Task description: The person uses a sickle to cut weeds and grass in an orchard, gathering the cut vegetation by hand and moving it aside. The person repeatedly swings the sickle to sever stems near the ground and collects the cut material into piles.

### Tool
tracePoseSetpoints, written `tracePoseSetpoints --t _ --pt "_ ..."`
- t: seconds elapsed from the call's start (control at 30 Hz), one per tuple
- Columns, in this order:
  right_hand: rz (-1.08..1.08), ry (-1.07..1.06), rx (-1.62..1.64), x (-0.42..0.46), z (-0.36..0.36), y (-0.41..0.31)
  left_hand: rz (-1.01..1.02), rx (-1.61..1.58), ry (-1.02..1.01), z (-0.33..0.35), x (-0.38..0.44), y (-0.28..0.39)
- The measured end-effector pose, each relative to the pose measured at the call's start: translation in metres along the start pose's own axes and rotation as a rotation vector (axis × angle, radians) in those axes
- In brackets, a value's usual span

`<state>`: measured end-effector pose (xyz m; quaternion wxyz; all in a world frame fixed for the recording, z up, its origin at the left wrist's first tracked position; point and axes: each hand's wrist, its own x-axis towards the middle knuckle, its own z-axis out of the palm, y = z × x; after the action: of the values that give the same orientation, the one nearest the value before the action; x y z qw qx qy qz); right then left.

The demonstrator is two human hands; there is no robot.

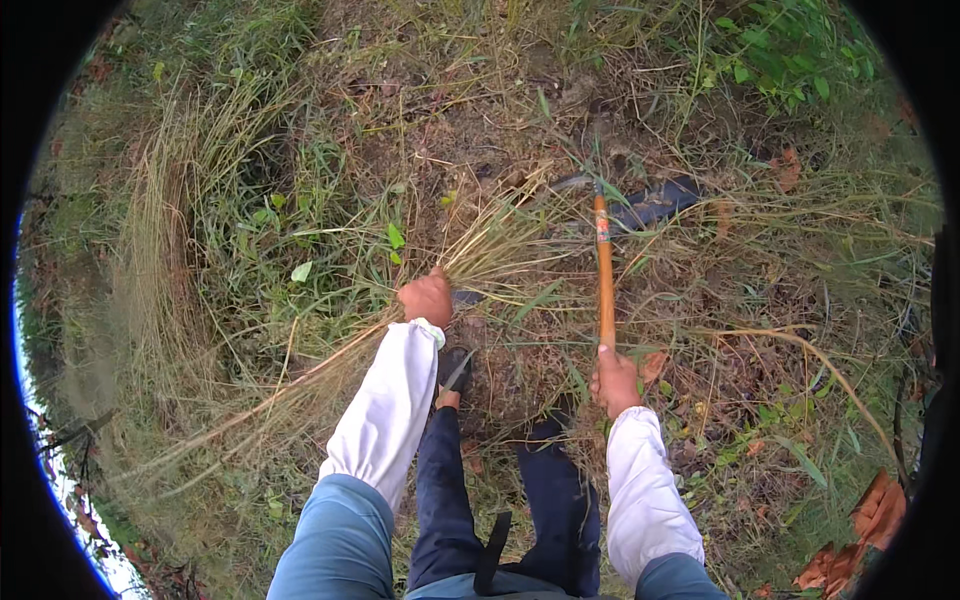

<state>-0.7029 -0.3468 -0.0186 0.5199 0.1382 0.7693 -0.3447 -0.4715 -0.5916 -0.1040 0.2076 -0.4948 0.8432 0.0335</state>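
Note:
My left hand (pixel 427 298) is closed around a bundle of long dry grass stalks (pixel 487 244). One end of the bundle fans out up and to the right, and the long thin ends trail down to the left. My right hand (pixel 617 381) grips the lower end of a wooden handle (pixel 605 281) that bears a sticker. At its top, a curved metal blade (pixel 572 182), likely a sickle's, points left and is partly hidden by grass. The blade lies near the upper right ends of the held stalks.
A dark, dirt-covered sheet-like piece (pixel 660 202) lies right of the handle's top. Tall dry grass (pixel 161 255) covers the left side. Leafy green plants (pixel 787 56) grow at upper right. Large brown dry leaves (pixel 879 510) lie at lower right. My dark shoe (pixel 455 369) is below my left hand.

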Motion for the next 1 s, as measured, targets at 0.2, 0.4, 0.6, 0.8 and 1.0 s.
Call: tracePoseSetpoints --t 0.2,0.4,0.6,0.8,1.0 --pt "0.03 -0.199 -0.036 0.042 0.012 -0.09 -0.217 -0.161 0.043 0.022 -0.045 0.032" --pt "0.014 -0.337 -0.735 0.071 0.038 -0.15 -0.264 -0.194 0.067 0.019 -0.056 0.047" --pt "0.0 -0.05 -0.643 0.001 -0.137 -0.098 -0.056 -0.221 0.02 -0.015 -0.041 0.023" --pt "0.136 0.047 -0.206 -0.123 -0.213 0.006 0.132 -0.204 0.088 -0.003 -0.107 0.028" --pt "-0.041 -0.106 -0.147 -0.065 -0.076 -0.041 0.076 -0.559 -0.088 -0.002 -0.178 0.037"
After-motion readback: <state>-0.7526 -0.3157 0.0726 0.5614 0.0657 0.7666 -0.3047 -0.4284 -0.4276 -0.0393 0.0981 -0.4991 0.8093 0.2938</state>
